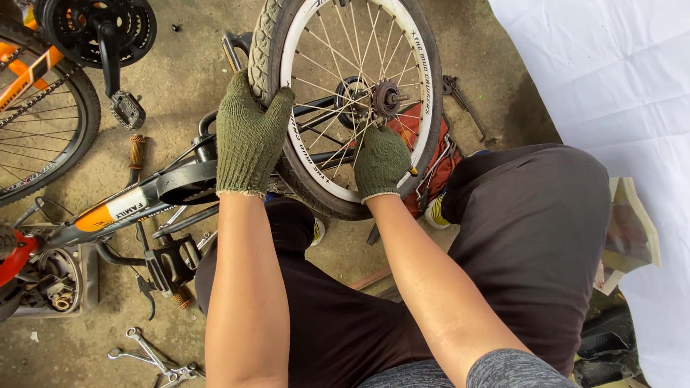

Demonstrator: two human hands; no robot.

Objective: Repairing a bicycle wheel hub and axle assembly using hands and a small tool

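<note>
While we crouch over the concrete floor (180, 79), the head view, our only one, shows both hands on a small bicycle wheel (345, 100) with a white rim and a grey knobby tyre. Our left hand (248, 136), in an olive knit glove, is wrapped over the tyre's outer tread at the wheel's left edge, fingers curled tight round it. Our right hand (381, 162), gloved the same, is closed at the spokes just under the hub (384, 97); whether it pinches a tool or only the spokes we cannot tell. The wheel stands nearly upright in front of our knees, its face turned toward us and to the right, so the axle points out at us while the rim's long span runs up and away from our lap. It sits above the black and orange bicycle frame (136, 201), which lies on its side with a pedal (172, 259) showing. We judge the work mid-way: the wheel looks free of the frame or nearly so, the tyre is on the rim, and nothing looks refitted. Wrenches (154, 359) lie on the floor near our left elbow, a second bicycle's wheel (43, 129) and crankset (100, 29) lie at the upper left, and a white sheet (618, 65) covers the right.
</note>
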